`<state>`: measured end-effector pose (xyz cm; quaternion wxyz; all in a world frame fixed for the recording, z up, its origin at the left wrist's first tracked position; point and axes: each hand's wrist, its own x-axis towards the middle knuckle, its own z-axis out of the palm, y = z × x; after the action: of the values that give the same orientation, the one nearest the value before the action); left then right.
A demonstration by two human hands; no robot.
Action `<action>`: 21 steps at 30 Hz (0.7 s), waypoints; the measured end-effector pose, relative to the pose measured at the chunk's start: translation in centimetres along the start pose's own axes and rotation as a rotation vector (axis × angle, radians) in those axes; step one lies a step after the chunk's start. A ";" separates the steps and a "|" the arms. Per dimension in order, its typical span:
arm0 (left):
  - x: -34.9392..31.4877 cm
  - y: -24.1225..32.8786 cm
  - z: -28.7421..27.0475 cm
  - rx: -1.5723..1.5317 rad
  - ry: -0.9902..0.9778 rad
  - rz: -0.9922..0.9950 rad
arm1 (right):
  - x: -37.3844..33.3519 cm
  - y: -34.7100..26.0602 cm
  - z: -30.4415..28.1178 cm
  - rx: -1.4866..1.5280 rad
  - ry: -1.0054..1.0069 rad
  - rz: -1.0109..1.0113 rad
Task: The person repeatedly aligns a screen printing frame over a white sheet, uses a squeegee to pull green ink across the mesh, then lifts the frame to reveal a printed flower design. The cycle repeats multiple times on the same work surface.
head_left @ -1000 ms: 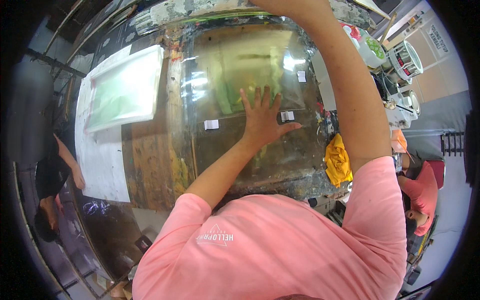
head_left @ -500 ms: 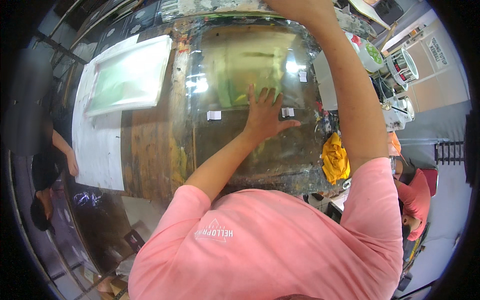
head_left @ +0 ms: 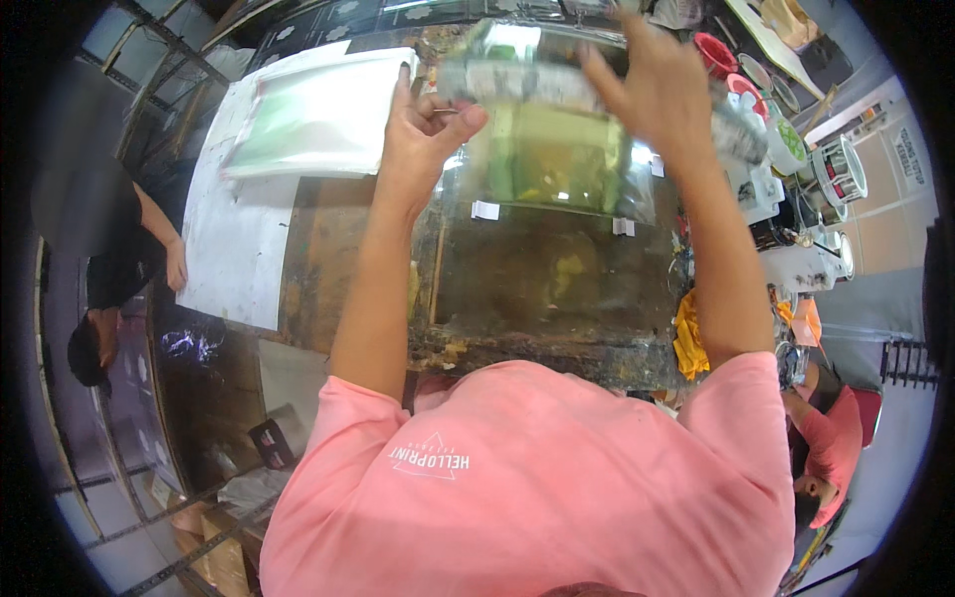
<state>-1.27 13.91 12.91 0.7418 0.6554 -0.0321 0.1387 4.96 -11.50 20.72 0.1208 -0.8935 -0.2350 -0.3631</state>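
Left hand [head_left: 423, 144]: thumb and fingers bend toward each other with a narrow gap, upper middle of the frame; I cannot tell whether anything is pinched between them.
Right hand [head_left: 662, 95]: blurred, thumb set wide of the fingers, upper right of centre; contact with the bar behind it is too blurred to tell.
Bar [head_left: 532, 83]: pale and paint-stained, running across the upper middle, its left end just beside the left hand, its other part passing behind the right hand.
See-through sheet [head_left: 572, 159]: shiny, over a yellow-green patch, below the bar in the frame and between the two forearms.
White tabs: one [head_left: 484, 210] at the sheet's lower left, another [head_left: 624, 227] at its lower right, a third [head_left: 657, 166] near its right side.
Clear stack [head_left: 318, 114]: upper left, its right edge beside the left hand's fingers, lying partly over white paper [head_left: 234, 249].
Table [head_left: 323, 234]: brown, paint-marked, under all of these.
Yellow cloth [head_left: 688, 343]: right of centre, beside the right forearm.
Co-worker's hand [head_left: 176, 266]: left, at the paper's edge.
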 end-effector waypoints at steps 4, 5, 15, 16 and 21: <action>-2.7 -1.5 -0.1 0.605 0.001 -0.033 | -5.1 -0.7 0.8 0.015 -0.309 -0.069; -3.6 -3.4 -0.4 0.567 -0.027 -0.085 | -6.6 0.9 2.0 0.088 -0.360 -0.116; -8.5 -13.1 -2.6 0.984 0.013 0.216 | -5.6 8.3 14.5 0.290 -0.492 -0.130; -8.7 -13.0 -2.6 1.003 0.003 0.185 | -3.7 9.4 16.1 0.253 -0.456 -0.137; -8.4 -12.7 -2.6 0.998 -0.001 0.244 | 1.9 14.1 23.9 0.250 -0.353 -0.213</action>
<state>-6.53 13.82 -1.64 0.3171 0.9212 -0.0386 0.2222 27.47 -13.73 4.53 0.1488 -0.8914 -0.3885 -0.1798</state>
